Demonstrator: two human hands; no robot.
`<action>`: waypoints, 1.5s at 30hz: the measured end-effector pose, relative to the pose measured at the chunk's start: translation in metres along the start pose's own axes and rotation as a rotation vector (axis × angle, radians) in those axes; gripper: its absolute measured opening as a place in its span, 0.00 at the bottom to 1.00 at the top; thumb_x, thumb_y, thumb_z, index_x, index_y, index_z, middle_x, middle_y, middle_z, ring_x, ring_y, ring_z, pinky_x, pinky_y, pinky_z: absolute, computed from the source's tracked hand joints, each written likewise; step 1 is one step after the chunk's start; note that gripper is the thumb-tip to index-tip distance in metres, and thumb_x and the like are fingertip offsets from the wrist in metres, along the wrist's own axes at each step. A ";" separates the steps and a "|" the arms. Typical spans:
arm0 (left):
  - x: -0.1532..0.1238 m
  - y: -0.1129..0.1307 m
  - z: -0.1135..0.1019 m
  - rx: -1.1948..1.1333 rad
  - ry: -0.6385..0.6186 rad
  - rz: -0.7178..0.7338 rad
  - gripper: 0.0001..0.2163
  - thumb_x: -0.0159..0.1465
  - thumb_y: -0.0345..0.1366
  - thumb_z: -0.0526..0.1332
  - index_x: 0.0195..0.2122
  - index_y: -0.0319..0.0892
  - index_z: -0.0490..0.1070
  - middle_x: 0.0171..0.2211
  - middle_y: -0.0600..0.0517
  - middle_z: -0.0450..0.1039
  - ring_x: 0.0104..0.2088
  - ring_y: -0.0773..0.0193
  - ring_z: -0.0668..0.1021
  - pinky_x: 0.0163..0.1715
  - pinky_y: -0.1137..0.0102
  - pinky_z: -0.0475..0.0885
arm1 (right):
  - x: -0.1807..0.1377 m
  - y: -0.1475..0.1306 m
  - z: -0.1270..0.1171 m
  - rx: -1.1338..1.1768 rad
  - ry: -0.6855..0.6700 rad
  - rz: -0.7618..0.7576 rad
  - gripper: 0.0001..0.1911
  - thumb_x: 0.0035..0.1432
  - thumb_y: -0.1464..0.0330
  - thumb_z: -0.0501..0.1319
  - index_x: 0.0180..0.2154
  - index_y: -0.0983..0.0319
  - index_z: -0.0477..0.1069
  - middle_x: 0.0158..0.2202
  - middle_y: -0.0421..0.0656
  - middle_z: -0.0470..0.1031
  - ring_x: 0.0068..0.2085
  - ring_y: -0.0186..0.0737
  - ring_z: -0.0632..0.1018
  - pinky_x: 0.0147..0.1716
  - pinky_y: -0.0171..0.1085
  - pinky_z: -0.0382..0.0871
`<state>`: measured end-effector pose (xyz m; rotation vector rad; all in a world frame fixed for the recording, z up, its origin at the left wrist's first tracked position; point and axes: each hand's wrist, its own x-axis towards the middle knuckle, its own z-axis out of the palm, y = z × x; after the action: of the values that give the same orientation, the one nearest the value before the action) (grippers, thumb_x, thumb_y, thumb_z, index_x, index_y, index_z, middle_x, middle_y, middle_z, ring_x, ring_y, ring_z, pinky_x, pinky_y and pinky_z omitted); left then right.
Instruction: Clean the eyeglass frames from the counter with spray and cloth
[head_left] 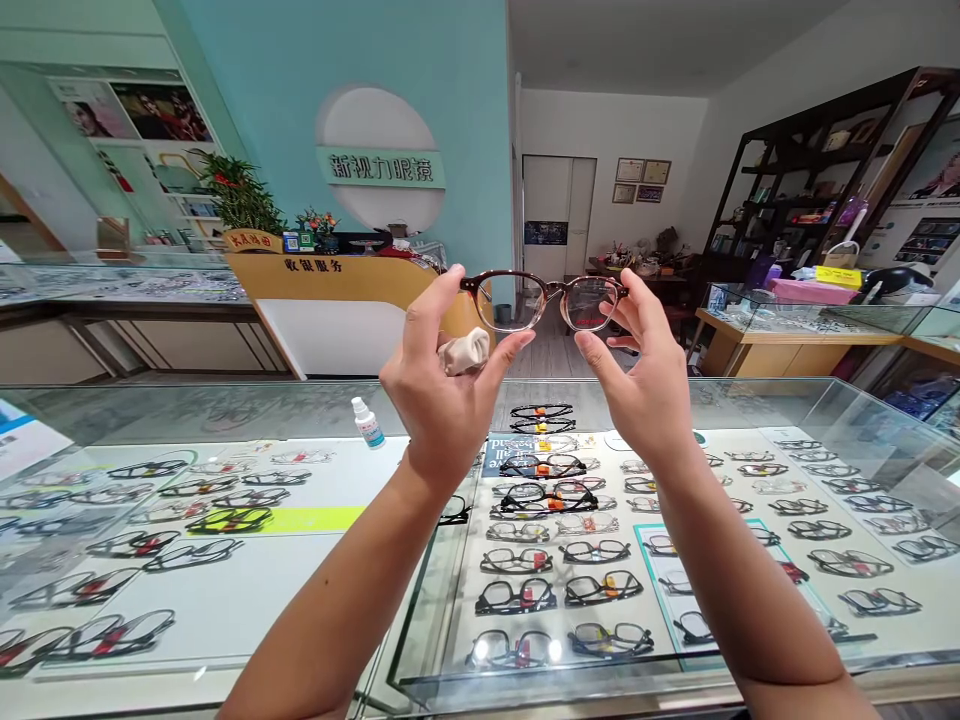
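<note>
A pair of eyeglasses (555, 290) with a dark tortoiseshell upper rim is held up above the glass counter. My left hand (446, 380) grips its left end between fingers and thumb, and a crumpled cream cloth (465, 352) is tucked in the same hand. The right end of the frame is pinched by my right hand (641, 370), with the thumb below the lens. Red marking shows on the right lens. On the counter left of my left wrist stands a small white bottle (367, 424) with blue at its base.
Rows of eyeglasses (525, 595) lie inside the glass display case (810, 395) below my arms. A wood-and-white cashier desk (322, 335) stands beyond, a plant (236, 195) on it. Another glass case (795, 325) is at right, near a dark shelf (795, 155).
</note>
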<state>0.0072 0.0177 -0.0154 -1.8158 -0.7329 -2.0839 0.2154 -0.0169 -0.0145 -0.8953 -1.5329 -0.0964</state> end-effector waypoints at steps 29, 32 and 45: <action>-0.010 -0.012 0.023 -0.181 0.090 0.053 0.32 0.65 0.52 0.77 0.67 0.53 0.72 0.62 0.45 0.78 0.64 0.44 0.83 0.59 0.52 0.85 | 0.008 0.003 0.010 0.365 0.317 0.062 0.17 0.76 0.54 0.61 0.53 0.54 0.83 0.52 0.45 0.86 0.50 0.45 0.86 0.53 0.49 0.84; -0.008 -0.010 0.023 -0.207 0.072 0.046 0.31 0.66 0.52 0.76 0.67 0.51 0.72 0.61 0.46 0.78 0.62 0.45 0.84 0.62 0.52 0.84 | 0.009 0.006 0.009 0.391 0.298 0.077 0.17 0.76 0.53 0.61 0.53 0.54 0.83 0.52 0.45 0.86 0.49 0.43 0.86 0.50 0.47 0.84; -0.006 -0.018 0.022 -0.315 -0.034 -0.018 0.33 0.63 0.54 0.78 0.67 0.53 0.72 0.62 0.44 0.77 0.62 0.45 0.84 0.59 0.55 0.84 | 0.007 0.001 0.010 0.508 0.248 0.082 0.15 0.77 0.55 0.60 0.55 0.53 0.79 0.52 0.45 0.87 0.51 0.46 0.89 0.43 0.43 0.86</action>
<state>0.0174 0.0441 -0.0226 -2.0132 -0.4481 -2.2907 0.2089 -0.0074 -0.0114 -0.5152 -1.2070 0.2263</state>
